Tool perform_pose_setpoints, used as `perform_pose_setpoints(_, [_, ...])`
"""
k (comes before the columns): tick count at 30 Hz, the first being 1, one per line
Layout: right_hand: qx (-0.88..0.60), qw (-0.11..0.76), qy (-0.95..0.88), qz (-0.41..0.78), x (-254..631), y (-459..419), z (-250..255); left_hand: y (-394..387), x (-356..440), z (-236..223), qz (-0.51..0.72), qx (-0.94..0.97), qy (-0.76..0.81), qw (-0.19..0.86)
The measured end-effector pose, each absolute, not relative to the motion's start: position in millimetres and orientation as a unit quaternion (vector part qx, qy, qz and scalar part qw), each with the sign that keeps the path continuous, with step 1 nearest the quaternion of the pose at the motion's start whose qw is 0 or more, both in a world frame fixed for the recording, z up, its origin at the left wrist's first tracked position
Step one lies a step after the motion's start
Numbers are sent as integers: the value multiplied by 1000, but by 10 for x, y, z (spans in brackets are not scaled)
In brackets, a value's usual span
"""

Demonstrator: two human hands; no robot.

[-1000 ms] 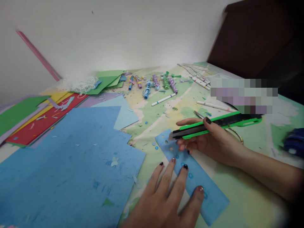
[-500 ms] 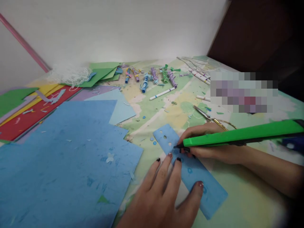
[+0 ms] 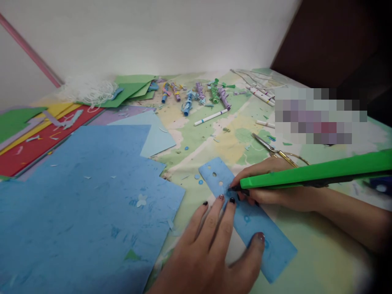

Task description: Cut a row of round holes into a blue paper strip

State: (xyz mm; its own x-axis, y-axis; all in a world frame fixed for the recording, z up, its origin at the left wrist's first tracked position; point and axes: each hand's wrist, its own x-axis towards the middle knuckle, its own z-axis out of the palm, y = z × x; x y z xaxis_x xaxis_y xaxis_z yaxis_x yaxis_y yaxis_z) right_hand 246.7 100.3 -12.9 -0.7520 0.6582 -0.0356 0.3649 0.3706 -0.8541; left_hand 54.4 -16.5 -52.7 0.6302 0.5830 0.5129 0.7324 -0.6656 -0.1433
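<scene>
A narrow blue paper strip [image 3: 277,247] lies slantwise on the table. Small round holes are cut through its upper end, and little circles are marked further down it. My left hand [image 3: 211,249] rests with fingers spread, its fingertips and thumb holding the strip flat. Gripped in my right hand [image 3: 272,188] is a green utility knife [image 3: 309,173], its dark tip touching the strip just below the holes. My right fingers partly hide that tip. Small cut-out blue discs [image 3: 200,182] lie beside the strip's upper left edge.
Large blue paper [image 3: 92,204] covers the left side. Behind it are red sheets [image 3: 52,141], green sheets [image 3: 128,90] and tangled white string [image 3: 87,90]. Gold-handled scissors [image 3: 272,149] lie beyond my right hand. Several rolled paper pieces [image 3: 188,102] and markers [image 3: 211,117] sit further back.
The view has shifted slightly. Both hands keep nearly the same places on the strip, and the knife tip stays at the spot below the holes.
</scene>
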Motion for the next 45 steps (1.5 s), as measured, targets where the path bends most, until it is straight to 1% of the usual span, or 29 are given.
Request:
perform_pose_setpoints(13, [-318,137,-828,442,2448,1001,-68,-161,543,-518,-219,-889,-365,170])
perform_pose_setpoints(24, [-353,126,-857,355,2397,954,-45,-154,535,-518,-214,-892,-362,167])
perform_pose_setpoints(28, [-363,132,-852,355,2392,935,-40,-169,521,-522,-205,-895,-362,163])
perform_pose_setpoints(32, [-375,119,-845,361,2395,928,-27,-178,515,-530,-201,-897,-362,158])
perform_pose_setpoints(37, [-391,112,-848,341,2378,921,-22,-172,519,-521,-197,-898,-359,158])
perform_pose_setpoints(45, [-389,116,-846,345,2390,924,-34,-180,500,-501,-188,-903,-353,156])
